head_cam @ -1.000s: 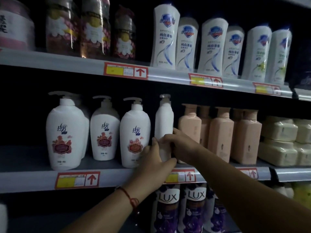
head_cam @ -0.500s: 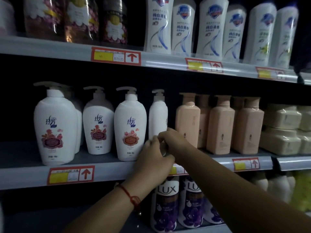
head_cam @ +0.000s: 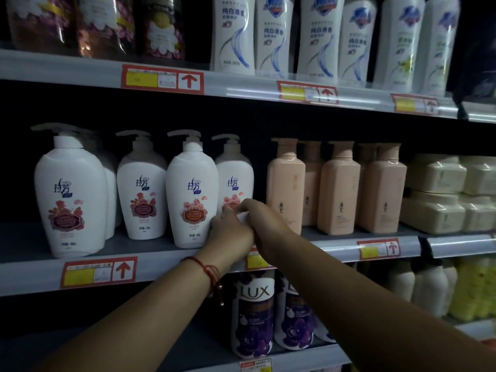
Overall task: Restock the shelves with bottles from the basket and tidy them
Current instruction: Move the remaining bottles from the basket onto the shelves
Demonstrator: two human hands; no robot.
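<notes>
Both hands grip the base of a white pump bottle (head_cam: 235, 178) standing on the middle shelf (head_cam: 161, 267), its flowered label facing me. My left hand (head_cam: 229, 232), with a red string at the wrist, holds its lower left side. My right hand (head_cam: 264, 224) wraps its lower right side. To its left stand three matching white pump bottles (head_cam: 192, 194), (head_cam: 142, 191), (head_cam: 69, 200), with another half hidden behind the leftmost one. The basket is out of view.
Pink square bottles (head_cam: 339, 189) stand right of the held bottle, then cream packs (head_cam: 440, 194). The upper shelf carries white bottles (head_cam: 276, 36) and dark jars (head_cam: 102, 25). Purple LUX bottles (head_cam: 253, 315) fill the shelf below.
The white pump bottle showed its narrow side one second ago; it has been turned so its label now faces front. Both hands stayed on its base. The view moved closer.
</notes>
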